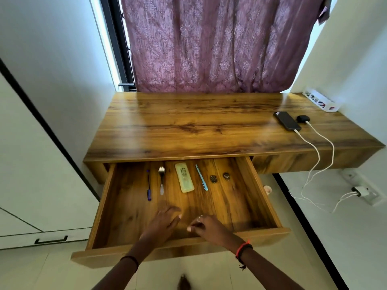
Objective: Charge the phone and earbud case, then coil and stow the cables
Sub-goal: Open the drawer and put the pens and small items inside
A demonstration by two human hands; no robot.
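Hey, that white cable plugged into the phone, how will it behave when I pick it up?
Probably floppy: the white cable droops over the desk edge in loose curves. Likely light too, being thin. Plugged into the phone, it may drag that across the glossy top.

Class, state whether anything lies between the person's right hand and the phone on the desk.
Nothing visible does. The right hand is over the open drawer; the phone lies farther right on the desk, bare wood between.
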